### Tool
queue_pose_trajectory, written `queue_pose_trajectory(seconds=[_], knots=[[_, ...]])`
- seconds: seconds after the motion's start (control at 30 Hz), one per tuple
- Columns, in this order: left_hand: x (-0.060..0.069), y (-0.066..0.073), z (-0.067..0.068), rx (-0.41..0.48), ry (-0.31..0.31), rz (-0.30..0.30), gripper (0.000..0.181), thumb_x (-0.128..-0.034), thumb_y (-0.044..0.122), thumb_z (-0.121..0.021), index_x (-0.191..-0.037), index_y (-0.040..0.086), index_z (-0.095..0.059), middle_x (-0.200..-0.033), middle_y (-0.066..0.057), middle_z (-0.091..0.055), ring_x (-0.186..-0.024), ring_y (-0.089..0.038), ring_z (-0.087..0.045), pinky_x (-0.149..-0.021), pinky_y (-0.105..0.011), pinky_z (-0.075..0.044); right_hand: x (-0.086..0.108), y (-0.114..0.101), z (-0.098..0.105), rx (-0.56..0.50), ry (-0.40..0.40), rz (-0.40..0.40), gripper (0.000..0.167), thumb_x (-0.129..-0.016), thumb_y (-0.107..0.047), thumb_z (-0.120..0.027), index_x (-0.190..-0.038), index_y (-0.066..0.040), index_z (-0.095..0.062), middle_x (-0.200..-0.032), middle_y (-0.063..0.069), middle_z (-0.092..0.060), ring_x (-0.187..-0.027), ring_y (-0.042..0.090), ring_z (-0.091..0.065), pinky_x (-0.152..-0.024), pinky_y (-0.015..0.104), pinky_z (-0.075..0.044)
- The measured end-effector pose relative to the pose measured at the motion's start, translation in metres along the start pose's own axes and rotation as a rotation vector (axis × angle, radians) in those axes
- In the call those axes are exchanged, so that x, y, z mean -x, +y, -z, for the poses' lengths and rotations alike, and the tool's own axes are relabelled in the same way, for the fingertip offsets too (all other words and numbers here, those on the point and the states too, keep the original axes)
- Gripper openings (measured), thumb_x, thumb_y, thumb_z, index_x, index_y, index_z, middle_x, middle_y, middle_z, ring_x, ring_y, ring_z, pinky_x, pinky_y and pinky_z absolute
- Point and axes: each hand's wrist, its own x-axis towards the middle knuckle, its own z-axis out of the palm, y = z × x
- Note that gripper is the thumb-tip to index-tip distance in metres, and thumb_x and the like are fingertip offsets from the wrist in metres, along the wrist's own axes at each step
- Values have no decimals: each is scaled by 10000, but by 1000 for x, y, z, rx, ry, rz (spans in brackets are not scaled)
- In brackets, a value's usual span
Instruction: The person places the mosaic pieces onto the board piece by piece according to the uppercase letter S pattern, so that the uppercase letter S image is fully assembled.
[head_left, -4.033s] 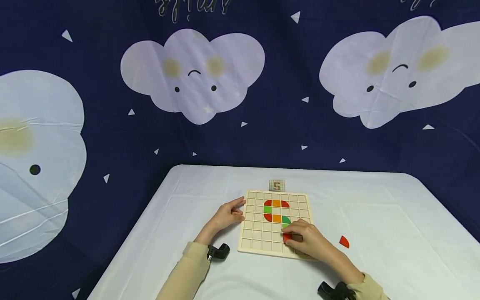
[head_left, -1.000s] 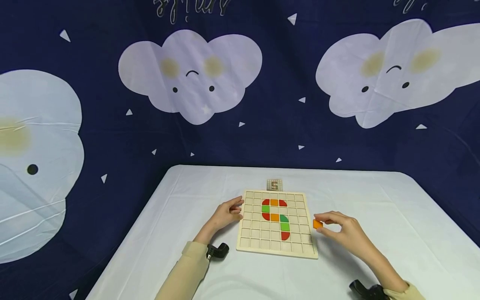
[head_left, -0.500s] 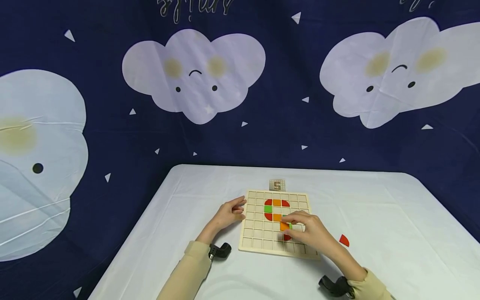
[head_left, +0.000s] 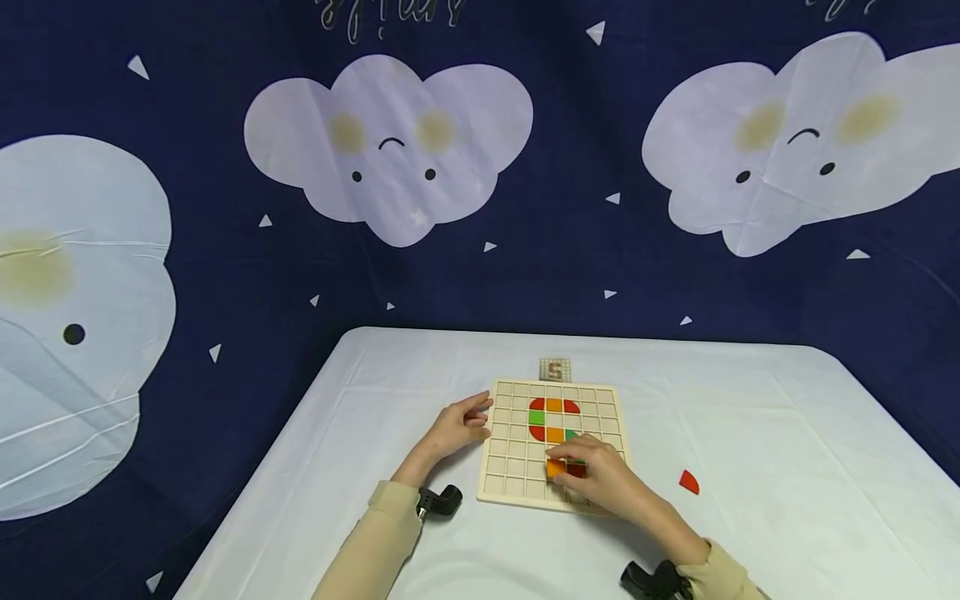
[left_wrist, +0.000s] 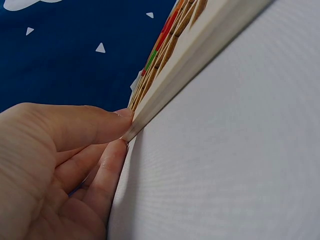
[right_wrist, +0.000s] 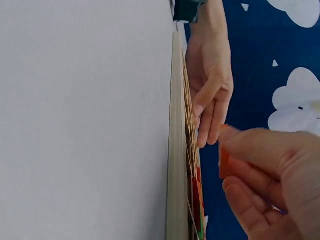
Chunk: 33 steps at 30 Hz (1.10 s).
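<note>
In the head view a pale wooden grid board [head_left: 517, 475] lies on the table. Red, orange and green tiles form a curved pattern in its cells. My right hand [head_left: 600, 475] is over the board's lower middle and pinches an orange square tile [head_left: 555, 469] between thumb and fingers. The right wrist view shows that tile [right_wrist: 223, 162] tilted up, apart from the board. Under the hand, a red tile [head_left: 576, 469] and the green one above it are partly hidden. My left hand [head_left: 453, 429] touches the board's left edge with thumb and fingertips, also seen in the left wrist view.
A loose red quarter-circle tile [head_left: 689, 482] lies on the white table [head_left: 750, 417], right of the board. Behind the board is a small card [head_left: 555, 370] with an S-shaped pattern. A dark blue cloth with clouds [head_left: 390, 150] hangs at the back.
From the table right of the board, my right hand has carried the orange tile leftward over the grid, then slightly down and left. My left hand has stayed at the board's edge.
</note>
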Motion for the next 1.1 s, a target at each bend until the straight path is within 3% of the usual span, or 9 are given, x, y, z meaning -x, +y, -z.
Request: queue_pose_trajectory(seconds=[0.23,0.47,0.7,0.83,0.97,1.03,1.1], knots=[[-1,-1,1,20,-6,-11,685,-782,-67,-696,-1400,-44,-400,-1312,-166,-538,-983,-215,-561,-817,-242,-481,1,4,-6,21,-12,12,299,-759,-110,-786,-1048,-75,-714,-1010,-3,-677,-926,163,-592,-783,357,-504],[0,2,1,44,-4,-11,681,-785,-90,-687,-1396,-68,-387,-1315,-198,-525,-1015,-287,-562,-855,-305,-482,1,6,-7,25,-13,-2,306,-768,-132,-786,-1060,-83,-710,-1019,-3,-677,-938,173,-605,-816,382,-494],[15,37,8,67,-27,-25,645,-786,-140,-647,-1363,-153,-360,-1303,-295,-488,-1033,-403,-534,-874,-405,-466,1,7,-7,16,1,13,297,-766,-121,-785,-1051,-81,-711,-1008,-5,-679,-918,166,-605,-796,369,-501],[18,42,8,73,-28,-17,639,-797,-140,-638,-1370,-147,-354,-1310,-292,-484,-1049,-411,-525,-883,-416,-458,1,7,-8,20,-1,18,286,-765,-108,-782,-1041,-76,-713,-1000,-5,-683,-928,170,-608,-837,403,-486],[16,38,7,82,-23,-20,644,-791,-146,-641,-1368,-148,-356,-1308,-294,-484,-1044,-412,-526,-876,-413,-463,2,8,-9,15,-2,25,277,-769,-97,-776,-1038,-71,-713,-999,-7,-683,-936,175,-600,-789,358,-505],[11,26,5,79,-16,-24,658,-787,-131,-657,-1377,-128,-364,-1310,-267,-498,-1031,-364,-544,-867,-353,-477,2,9,-9,14,-2,27,275,-773,-99,-773,-1039,-72,-713,-1002,-7,-683,-940,178,-600,-787,352,-506],[10,25,5,80,-12,-25,661,-780,-135,-661,-1371,-134,-366,-1306,-271,-499,-1022,-366,-546,-865,-359,-478,2,10,-10,16,-3,28,267,-778,-95,-767,-1039,-75,-714,-1002,-10,-683,-943,176,-599,-789,351,-505]])
